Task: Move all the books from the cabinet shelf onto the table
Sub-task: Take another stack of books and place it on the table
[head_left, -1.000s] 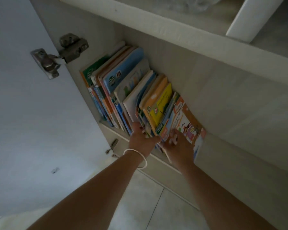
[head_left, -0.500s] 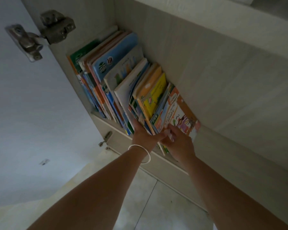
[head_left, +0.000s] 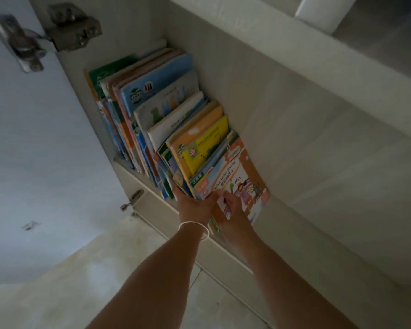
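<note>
Head view: I judge the step in hand to be pulling a bundle out of the row of thin, colourful paperback children's books (head_left: 166, 119) standing on the pale wooden cabinet shelf (head_left: 138, 176) — none is on a table, which I cannot see. To do it well, I would clamp the bundle from both sides near its bottom edge and draw it straight out, so the leaning books to the left do not topple. The left hand (head_left: 193, 205), a thin silver bangle (head_left: 195, 227) on its wrist, presses the bundle's left side. The right hand (head_left: 231, 212) pinches the orange-bordered picture book (head_left: 244, 176) at the right end, thumb on its cover. Both forearms reach forward, nearly parallel.
</note>
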